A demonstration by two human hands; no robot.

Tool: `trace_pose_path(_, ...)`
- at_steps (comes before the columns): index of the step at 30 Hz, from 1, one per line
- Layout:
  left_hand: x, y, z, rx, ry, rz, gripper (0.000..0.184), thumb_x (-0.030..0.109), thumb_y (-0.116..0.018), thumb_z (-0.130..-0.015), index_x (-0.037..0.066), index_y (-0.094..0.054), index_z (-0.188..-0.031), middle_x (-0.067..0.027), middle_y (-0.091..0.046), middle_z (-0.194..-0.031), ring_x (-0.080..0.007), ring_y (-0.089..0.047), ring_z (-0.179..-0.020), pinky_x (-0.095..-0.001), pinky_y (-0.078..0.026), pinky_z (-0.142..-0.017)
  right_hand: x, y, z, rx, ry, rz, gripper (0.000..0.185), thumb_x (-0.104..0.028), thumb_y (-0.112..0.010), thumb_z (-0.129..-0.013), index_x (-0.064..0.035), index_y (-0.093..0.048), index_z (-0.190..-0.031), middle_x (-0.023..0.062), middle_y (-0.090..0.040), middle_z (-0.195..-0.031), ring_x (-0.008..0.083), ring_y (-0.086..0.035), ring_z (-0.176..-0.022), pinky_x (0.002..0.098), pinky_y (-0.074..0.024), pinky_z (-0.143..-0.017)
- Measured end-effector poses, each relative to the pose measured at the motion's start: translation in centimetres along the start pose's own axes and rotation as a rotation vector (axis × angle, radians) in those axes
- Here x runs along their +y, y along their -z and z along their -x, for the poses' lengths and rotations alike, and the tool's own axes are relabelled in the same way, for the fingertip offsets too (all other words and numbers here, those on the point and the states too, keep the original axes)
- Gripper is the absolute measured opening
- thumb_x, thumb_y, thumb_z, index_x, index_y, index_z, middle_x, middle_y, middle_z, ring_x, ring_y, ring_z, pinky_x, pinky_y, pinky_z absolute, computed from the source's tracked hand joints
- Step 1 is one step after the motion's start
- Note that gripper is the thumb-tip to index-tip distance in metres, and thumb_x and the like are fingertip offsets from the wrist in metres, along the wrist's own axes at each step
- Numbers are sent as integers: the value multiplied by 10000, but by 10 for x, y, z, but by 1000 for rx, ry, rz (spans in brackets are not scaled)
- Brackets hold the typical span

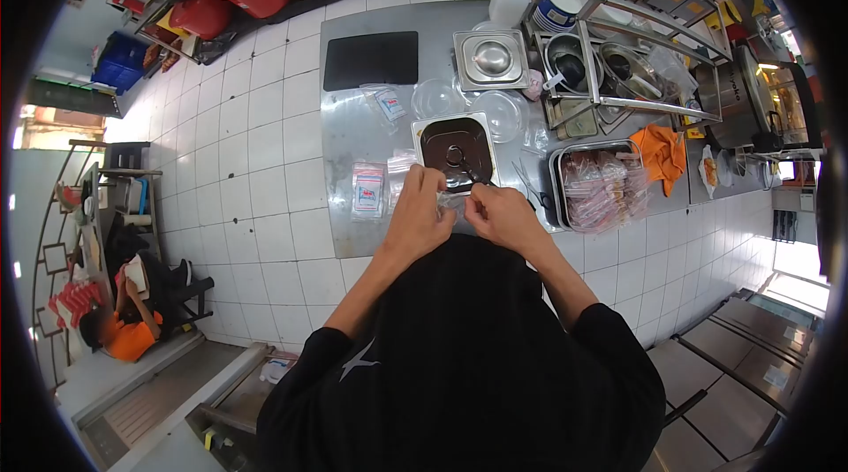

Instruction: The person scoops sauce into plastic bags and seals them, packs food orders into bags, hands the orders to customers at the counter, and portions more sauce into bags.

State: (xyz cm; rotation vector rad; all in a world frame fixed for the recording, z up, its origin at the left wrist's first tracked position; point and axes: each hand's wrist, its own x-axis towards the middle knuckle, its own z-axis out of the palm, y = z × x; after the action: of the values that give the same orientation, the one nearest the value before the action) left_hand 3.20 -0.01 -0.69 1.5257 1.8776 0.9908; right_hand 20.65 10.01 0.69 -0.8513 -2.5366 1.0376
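Note:
Both hands are near the front edge of a steel table [353,238], just below a square metal pan [455,147] of dark brown sauce with a ladle in it. My left hand [421,211] and my right hand [495,214] have their fingers pinched, with a small piece of clear plastic [453,202] between them. Packs of clear plastic bags [367,191] lie left of the pan. To the right, a metal tray [601,185] holds several filled clear bags. Scissors [536,189] rest between the pan and that tray.
A black board [371,60], clear round lids [501,116] and a lidded steel container [491,59] lie farther back. A metal rack [618,104] and an orange cloth [661,157] stand right. A seated person in orange [132,339] is far left.

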Motion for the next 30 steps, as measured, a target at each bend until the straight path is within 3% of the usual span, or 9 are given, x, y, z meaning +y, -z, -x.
trace_pose_path(3, 15, 23, -3, -55, -253, -49, 490, 154, -707, -767, 69, -512, -1208, -161, -519, -1297, -352, -505, -1186, -551, -326, -1060, -16, 23, -3, -69, -46, -143, 196, -180, -654, -908, -29, -596, -798, 144, -652, -711, 353, -654, -649, 439, -496, -599)
trace_pose_path(6, 29, 30, -6, -153, -338, 2, 602, 177, -759, -733, 85, -511, -1274, -136, -535, -1324, -344, -509, -1204, -624, -211, -1117, -24, 28, 0, -38, 3, -163, 205, -194, -667, -903, -30, -609, -795, 125, -649, -715, 323, -650, -636, 418, -498, -596)
trace_pose_path(12, -2, -2, -13, 20, -409, -117, 499, 221, -813, -692, 100, -577, -1114, -48, -584, -1080, -278, -553, -1118, -566, -231, -1104, -34, 23, 12, 129, -39, -68, 113, -163, -678, -894, -54, -648, -900, 113, -683, -847, 308, -666, -657, 384, -519, -606)
trace_pose_path(15, -9, -8, -15, 107, -408, -140, 451, 195, -810, -680, 105, -579, -1057, -32, -570, -997, -255, -567, -1061, -566, -239, -1093, -53, 24, 21, 447, 45, -61, 128, -144, -688, -890, -55, -655, -975, 121, -689, -940, 302, -688, -724, 371, -529, -604)
trace_pose_path(18, -7, -6, -14, 78, -402, -126, 467, 179, -795, -650, 107, -581, -1059, -53, -569, -1001, -266, -568, -1053, -543, -259, -1082, -66, 31, 34, 53, -69, -219, 229, -245, -678, -921, -42, -658, -1025, 145, -685, -984, 328, -689, -808, 401, -539, -644)
trace_pose_path(21, -21, -10, -13, -174, -536, -90, 467, 139, -769, -636, 95, -581, -1061, -80, -579, -1013, -289, -570, -1046, -497, -333, -1056, -41, 2, 28, -191, -36, -41, 372, -394, -636, -952, -36, -656, -1055, 151, -688, -987, 353, -685, -856, 442, -540, -716)
trace_pose_path(22, -21, -10, -16, -228, -540, -59, 466, 129, -761, -642, 87, -583, -1071, -89, -585, -1021, -299, -572, -1039, -479, -364, -1033, -40, -1, 24, -278, -122, -85, 525, -546, -581, -959, -35, -685, -1024, 153, -693, -1004, 370, -682, -854, 483, -527, -785)
trace_pose_path(25, -17, -12, -10, -331, -503, 10, 461, 99, -740, -667, 65, -590, -1102, -114, -603, -1045, -329, -580, -1029, -440, -445, -971, -40, 1, 18, -403, -108, -41, 537, -557, -645, -927, -24, -714, -923, 162, -704, -866, 373, -678, -840, 473, -516, -745)
trace_pose_path(30, -19, -24, 6, -297, -419, 71, 445, 77, -727, -721, 47, -599, -1146, -141, -623, -1059, -363, -595, -1056, -447, -487, -926, -27, 8, 19, -456, -92, -119, 600, -633, -635, -899, -47, -748, -961, 161, -699, -822, 361, -678, -801, 460, -517, -732)
